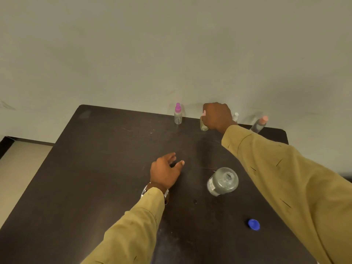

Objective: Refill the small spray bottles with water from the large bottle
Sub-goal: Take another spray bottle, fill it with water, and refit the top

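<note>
So the right hand (217,116) is way out at the back edge of the table (106,168), fingers wrapped around a small spray bottle (203,126) standing near the wall. Only the bottom of it shows under the fist, so I can't tell if the sprayer top is on. The left hand (165,173) is just hovering over the middle of the table, fingers loose and spread, holding nothing.

The large bottle (222,181) stands upright and uncapped nearer the person, with its blue cap (254,224) lying off to the side. Three more small ones sit along the back: a purple-capped bottle (178,116), a pink-capped bottle (259,125) and one with a white top (235,116) mostly hidden behind the wrist.

My tip here: bring the bottle back beside the large one, watching that the sleeve doesn't clip the open neck. Then let the free hand steady it while unscrewing the top.
</note>
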